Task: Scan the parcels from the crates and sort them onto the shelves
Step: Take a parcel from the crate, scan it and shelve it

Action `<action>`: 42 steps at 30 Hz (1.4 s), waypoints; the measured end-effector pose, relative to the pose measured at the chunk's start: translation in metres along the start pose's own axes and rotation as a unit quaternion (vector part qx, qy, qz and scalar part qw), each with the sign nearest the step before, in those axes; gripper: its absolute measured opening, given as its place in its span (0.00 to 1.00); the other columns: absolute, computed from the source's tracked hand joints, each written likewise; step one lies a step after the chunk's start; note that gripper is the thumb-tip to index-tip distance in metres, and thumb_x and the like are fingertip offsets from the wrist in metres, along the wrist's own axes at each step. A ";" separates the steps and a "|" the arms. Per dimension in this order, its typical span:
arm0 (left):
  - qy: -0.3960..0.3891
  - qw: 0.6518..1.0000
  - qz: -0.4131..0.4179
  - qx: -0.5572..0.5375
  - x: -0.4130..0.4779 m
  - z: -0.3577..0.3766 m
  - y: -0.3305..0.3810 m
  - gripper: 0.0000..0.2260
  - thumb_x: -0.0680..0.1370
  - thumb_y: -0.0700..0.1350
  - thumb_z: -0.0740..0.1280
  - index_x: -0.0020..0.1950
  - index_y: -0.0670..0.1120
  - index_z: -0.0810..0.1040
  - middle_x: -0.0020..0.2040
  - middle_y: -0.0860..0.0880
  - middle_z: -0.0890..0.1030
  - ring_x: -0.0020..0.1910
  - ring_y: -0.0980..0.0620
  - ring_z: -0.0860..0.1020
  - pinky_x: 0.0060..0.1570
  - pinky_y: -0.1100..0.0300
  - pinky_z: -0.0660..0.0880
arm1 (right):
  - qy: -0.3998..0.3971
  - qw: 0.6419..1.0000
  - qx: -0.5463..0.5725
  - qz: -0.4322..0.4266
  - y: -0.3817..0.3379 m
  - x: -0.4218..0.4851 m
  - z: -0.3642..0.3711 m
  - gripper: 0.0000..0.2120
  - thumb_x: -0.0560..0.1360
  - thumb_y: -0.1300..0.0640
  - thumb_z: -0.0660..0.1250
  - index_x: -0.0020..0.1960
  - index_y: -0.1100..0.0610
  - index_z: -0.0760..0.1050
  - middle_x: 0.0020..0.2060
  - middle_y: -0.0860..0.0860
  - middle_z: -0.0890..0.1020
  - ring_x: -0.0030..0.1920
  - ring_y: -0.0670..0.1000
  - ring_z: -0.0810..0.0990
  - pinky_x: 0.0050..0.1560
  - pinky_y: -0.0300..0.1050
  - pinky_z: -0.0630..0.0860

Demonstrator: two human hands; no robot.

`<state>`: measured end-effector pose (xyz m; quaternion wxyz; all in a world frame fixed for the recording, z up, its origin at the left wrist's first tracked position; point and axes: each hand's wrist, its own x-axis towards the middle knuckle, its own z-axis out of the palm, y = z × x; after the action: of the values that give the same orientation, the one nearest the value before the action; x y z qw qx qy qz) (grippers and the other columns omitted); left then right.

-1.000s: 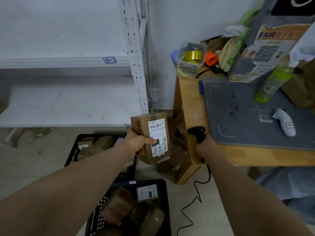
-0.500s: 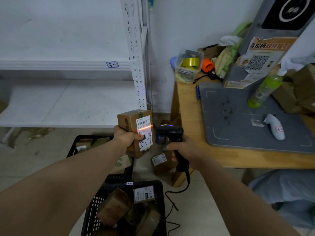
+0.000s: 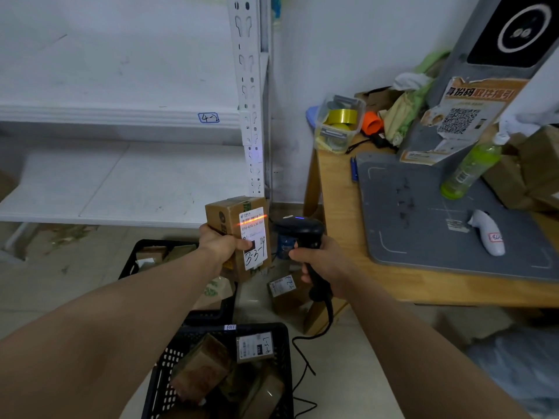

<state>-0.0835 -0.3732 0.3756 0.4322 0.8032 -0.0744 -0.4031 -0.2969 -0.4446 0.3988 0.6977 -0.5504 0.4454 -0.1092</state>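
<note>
A white wall and a white metal shelf [image 3: 121,189] back a pale floor, with a wooden table [image 3: 341,207] to the right.

The left hand [image 3: 225,246] has its fingers curled round the back of a small brown parcel [image 3: 225,214], and the thumb presses on the front of its label [image 3: 254,237], just beside the handwritten code. The right hand [image 3: 322,263] wraps all its fingers round the grip of a black scanner [image 3: 298,229]. The parcel is upright in the air in front of the shelf edge, just beside the scanner's nose. An orange beam [image 3: 252,220] crosses the top of the label.

For a clean read, the beam should probably run along the full barcode with the label flat to the scanner and the thumb clear of the print.

Below, the near crate [image 3: 282,352] holds several brown cardboard parcels, one with its white label up. The far crate [image 3: 133,258], partly hidden by the forearm, also holds brown parcels. On the table a clear tub [image 3: 355,116] holds tape rolls [image 3: 340,117].
</note>
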 end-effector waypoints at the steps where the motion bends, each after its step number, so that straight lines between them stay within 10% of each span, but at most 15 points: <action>1: -0.001 1.000 -0.001 0.000 -0.001 -0.001 -0.001 0.34 0.67 0.34 0.81 0.64 0.47 0.65 0.62 0.42 0.80 0.63 0.37 0.78 0.63 0.33 0.74 | 0.000 1.000 0.000 0.001 0.000 0.000 0.001 0.08 0.76 0.62 0.72 0.54 0.57 0.77 0.34 0.51 0.79 0.34 0.48 0.77 0.39 0.43 0.79; 15: -0.019 1.000 -0.011 -0.007 0.003 -0.003 -0.004 0.39 0.66 0.34 0.81 0.70 0.47 0.65 0.61 0.44 0.80 0.62 0.39 0.79 0.62 0.35 0.75 | 0.056 0.998 0.010 0.018 0.003 0.013 -0.007 0.17 0.75 0.65 0.71 0.62 0.55 0.73 0.46 0.56 0.80 0.38 0.51 0.78 0.42 0.46 0.79; 21: -0.071 0.997 -0.021 -0.002 0.006 0.012 -0.011 0.41 0.63 0.36 0.82 0.70 0.49 0.67 0.60 0.46 0.82 0.61 0.41 0.79 0.63 0.35 0.75 | 0.203 0.955 -0.202 0.072 0.026 0.046 -0.056 0.18 0.77 0.64 0.66 0.65 0.58 0.68 0.45 0.54 0.76 0.42 0.52 0.76 0.34 0.44 0.70; 37: -0.145 0.988 -0.036 0.032 0.006 0.021 -0.029 0.45 0.68 0.35 0.80 0.78 0.49 0.59 0.64 0.48 0.79 0.63 0.45 0.76 0.58 0.47 0.71 | 0.269 0.893 -0.336 0.132 0.064 0.084 -0.087 0.23 0.80 0.63 0.63 0.73 0.63 0.63 0.60 0.63 0.76 0.57 0.63 0.78 0.46 0.53 0.74; 42: -0.150 0.988 -0.026 0.029 0.004 0.003 -0.028 0.43 0.68 0.36 0.79 0.77 0.48 0.60 0.64 0.48 0.79 0.63 0.45 0.75 0.55 0.49 0.70 | 0.351 0.876 -0.326 0.058 0.057 0.062 -0.068 0.29 0.76 0.65 0.64 0.74 0.64 0.59 0.68 0.65 0.68 0.66 0.66 0.70 0.65 0.63 0.74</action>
<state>-0.0897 -0.3601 0.3516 0.3821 0.7474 -0.1288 -0.5281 -0.3303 -0.5093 0.3186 0.2816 -0.6453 0.7025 -0.1037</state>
